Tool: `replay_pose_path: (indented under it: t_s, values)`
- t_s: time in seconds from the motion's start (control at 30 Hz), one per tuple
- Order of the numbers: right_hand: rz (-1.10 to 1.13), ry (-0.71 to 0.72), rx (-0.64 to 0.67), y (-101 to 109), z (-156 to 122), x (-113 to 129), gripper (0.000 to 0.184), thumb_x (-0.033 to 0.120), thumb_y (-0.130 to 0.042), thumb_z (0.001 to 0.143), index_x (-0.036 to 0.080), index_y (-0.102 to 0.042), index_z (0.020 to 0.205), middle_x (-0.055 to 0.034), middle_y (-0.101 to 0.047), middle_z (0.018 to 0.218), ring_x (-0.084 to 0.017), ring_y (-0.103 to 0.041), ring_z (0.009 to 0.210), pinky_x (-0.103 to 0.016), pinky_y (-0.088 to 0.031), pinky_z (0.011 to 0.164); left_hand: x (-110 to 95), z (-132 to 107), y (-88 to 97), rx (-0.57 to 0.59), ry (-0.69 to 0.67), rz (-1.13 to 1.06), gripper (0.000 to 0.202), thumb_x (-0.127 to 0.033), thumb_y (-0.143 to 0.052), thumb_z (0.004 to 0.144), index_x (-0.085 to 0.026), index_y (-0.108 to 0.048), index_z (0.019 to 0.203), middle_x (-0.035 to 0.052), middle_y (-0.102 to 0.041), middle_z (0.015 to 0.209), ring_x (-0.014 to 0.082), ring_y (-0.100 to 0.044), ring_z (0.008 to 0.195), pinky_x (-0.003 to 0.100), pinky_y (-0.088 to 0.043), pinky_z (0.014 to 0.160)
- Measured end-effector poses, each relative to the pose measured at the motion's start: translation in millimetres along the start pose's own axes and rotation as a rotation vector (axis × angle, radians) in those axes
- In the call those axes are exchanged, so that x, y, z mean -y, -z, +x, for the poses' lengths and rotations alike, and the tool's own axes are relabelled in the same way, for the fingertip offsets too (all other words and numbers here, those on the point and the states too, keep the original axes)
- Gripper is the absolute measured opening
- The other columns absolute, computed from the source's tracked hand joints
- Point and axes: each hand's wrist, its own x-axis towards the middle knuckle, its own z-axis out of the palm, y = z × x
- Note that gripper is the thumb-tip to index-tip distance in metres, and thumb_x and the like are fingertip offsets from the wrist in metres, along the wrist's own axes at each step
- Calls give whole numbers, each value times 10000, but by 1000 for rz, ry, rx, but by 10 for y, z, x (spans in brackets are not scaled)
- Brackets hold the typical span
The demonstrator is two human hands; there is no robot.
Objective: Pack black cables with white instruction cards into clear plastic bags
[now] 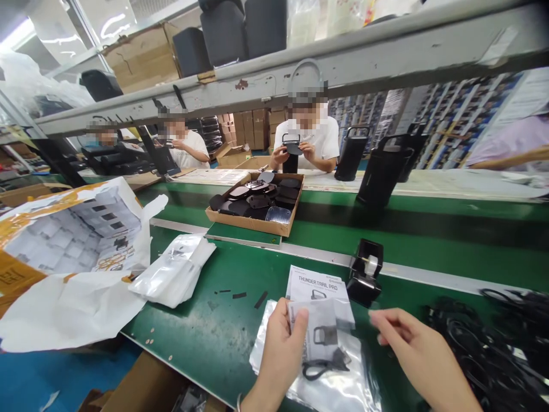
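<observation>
My left hand (281,349) is closed on a clear plastic bag (315,337), thumb on top. Inside it are a folded leaflet with a speaker drawing and a coiled black cable (321,365). Under the bag lie a printed manual (319,286) reading "Thunder Trail Pro" and more clear bags (343,395). My right hand (405,337) is raised to the right of the bag, thumb and forefinger pinched together; a small see-through bit may be at the tips, but I cannot make it out. Just beyond stands a black tape dispenser (365,272).
Black cables (484,349) are heaped at right. To the left are a stack of clear bags (174,269) and an opened paper-wrapped pack (72,240). A carton of dark plates (257,200) and black speakers (384,171) stand farther back. Across the bench, a person (304,134) holds a part.
</observation>
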Motion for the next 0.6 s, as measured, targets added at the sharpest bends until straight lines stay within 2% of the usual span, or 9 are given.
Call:
replay_pose_path:
  t_s: [0.03,0.07,0.13,0.2,0.27,0.37,0.5,0.53,0.6]
  values:
    - [76,-4,113,-16,-117,76,305,512,-592,720,221,-651,789,8,-546,553,-201,-581,554,-338,-469,581,3,-8,-2,-7,-8,14,286,-457,-587,824,-173,-554,823,6,-619,743,151,-557,684,241,-435,651]
    - [196,-18,205,-53,-237,163,344,504,-589,742,220,-621,933,44,-511,532,-157,-528,463,-299,-444,508,3,-19,-6,-12,-17,27,283,-455,-585,826,-174,-548,817,-3,-599,721,147,-545,674,234,-428,638]
    - [424,-28,238,-175,-438,340,576,470,-595,763,257,-401,1262,90,-496,559,-115,-447,388,-250,-379,417,-4,-47,-20,-21,-33,53,280,-453,-575,833,-179,-533,798,-15,-568,696,142,-530,663,224,-414,615]
    - [523,-12,215,-326,-536,468,608,459,-605,769,247,-329,1268,101,-501,564,-108,-459,402,-240,-385,436,-15,-83,-38,-19,-38,89,284,-455,-558,843,-182,-516,779,-15,-555,694,141,-522,662,222,-406,612]
    - [530,-5,180,-457,-526,514,499,484,-600,768,238,-360,1130,102,-520,567,-106,-481,404,-238,-389,448,-15,-121,-55,-1,-33,128,293,-464,-533,854,-184,-500,775,-10,-552,702,143,-517,666,228,-408,621]
    - [372,-40,168,-567,-430,448,411,554,-556,762,251,-341,938,96,-572,562,-117,-495,353,-250,-371,432,9,-158,-63,10,-25,176,311,-480,-507,862,-184,-482,771,-9,-539,690,138,-502,647,235,-409,618]
    - [-50,-42,252,-523,-333,246,346,531,-518,757,255,-360,894,89,-556,500,-177,-555,424,-295,-396,503,-9,-172,19,-11,10,98,327,-492,-545,837,-174,-489,785,-14,-528,690,132,-502,655,229,-415,624]
    - [-129,-18,229,-475,-295,192,349,524,-523,745,252,-373,905,72,-566,539,-190,-575,478,-305,-410,530,-40,-180,70,-7,28,59,328,-493,-561,827,-174,-494,798,-15,-534,690,129,-504,651,223,-415,616]
    - [-250,37,51,-346,-159,97,437,561,-532,711,234,-408,973,-9,-618,736,-226,-612,626,-336,-445,591,-136,-210,220,1,65,2,333,-493,-601,799,-178,-495,785,-28,-535,659,113,-490,611,202,-401,577]
